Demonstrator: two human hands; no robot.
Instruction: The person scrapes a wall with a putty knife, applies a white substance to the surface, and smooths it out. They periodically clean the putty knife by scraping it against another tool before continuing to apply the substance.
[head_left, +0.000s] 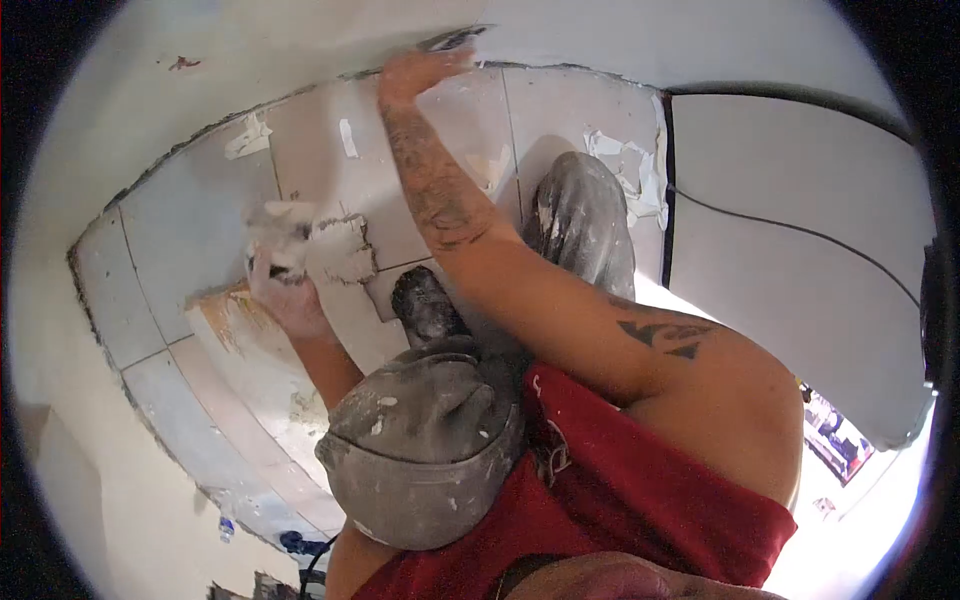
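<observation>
My tattooed right arm stretches forward across the tiled floor (pixel 430 140). My right hand (pixel 425 72) is closed at the foot of the wall (pixel 600 35), on a dark, flat-bladed tool (pixel 455 38) that lies against the wall surface. Lower and to the left, my left hand (pixel 285 295) is blurred, its fingers wrapped around a putty-smeared tool (pixel 278 225) with a pale, caked end and a dark patch near the fingers. Beside that hand lies a pale, ragged-edged sheet (pixel 345 250).
Dusty grey knees (pixel 425 450) and a dark shoe (pixel 430 305) stand between my arms. Torn white scraps (pixel 625 165) lie on the tiles. A grey panel (pixel 790 220) with a thin cable (pixel 800 230) rises at right. A brown-stained patch (pixel 235 320) is at left.
</observation>
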